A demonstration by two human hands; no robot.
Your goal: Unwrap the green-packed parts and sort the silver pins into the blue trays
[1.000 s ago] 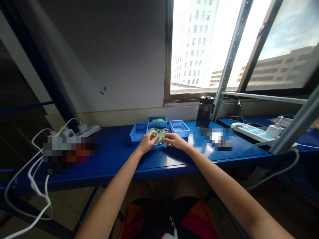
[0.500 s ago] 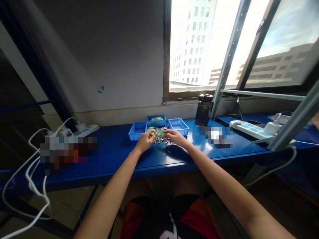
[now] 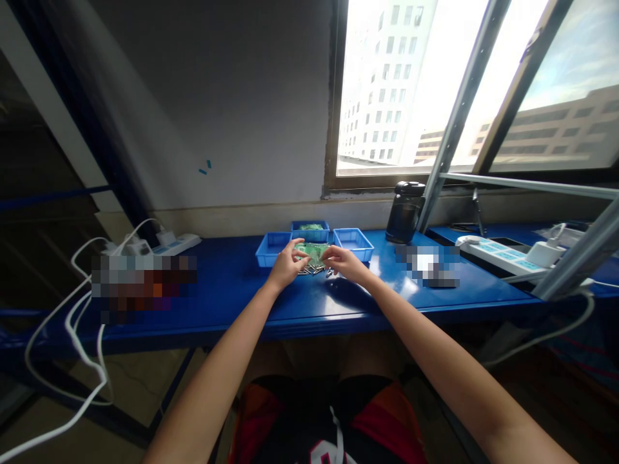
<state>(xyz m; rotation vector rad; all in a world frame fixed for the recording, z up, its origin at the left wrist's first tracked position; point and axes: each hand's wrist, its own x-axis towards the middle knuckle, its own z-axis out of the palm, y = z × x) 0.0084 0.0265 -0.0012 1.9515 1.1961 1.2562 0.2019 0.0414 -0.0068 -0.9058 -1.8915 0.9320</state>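
Note:
My left hand [image 3: 285,265] and my right hand [image 3: 342,261] meet over a small green plastic bag [image 3: 311,251] on the blue table [image 3: 227,293]. Both pinch its edges with the fingertips. Several small metal pins [image 3: 309,269] lie in a loose heap under and just in front of the bag. Behind the hands stand three small blue trays: one on the left [image 3: 271,248], one on the right [image 3: 354,241], and one at the back [image 3: 310,229] with something green in it.
A black jar [image 3: 404,211] stands by the window at the right. White power strips lie at the left [image 3: 170,244] and right [image 3: 493,249] with white cables [image 3: 72,322] hanging off the left edge. Slanted metal bars [image 3: 459,109] cross the right side.
Both hands have stayed on the green bag and lifted it slightly toward the trays. More metal pins show on the table below it. The camera has shifted a little.

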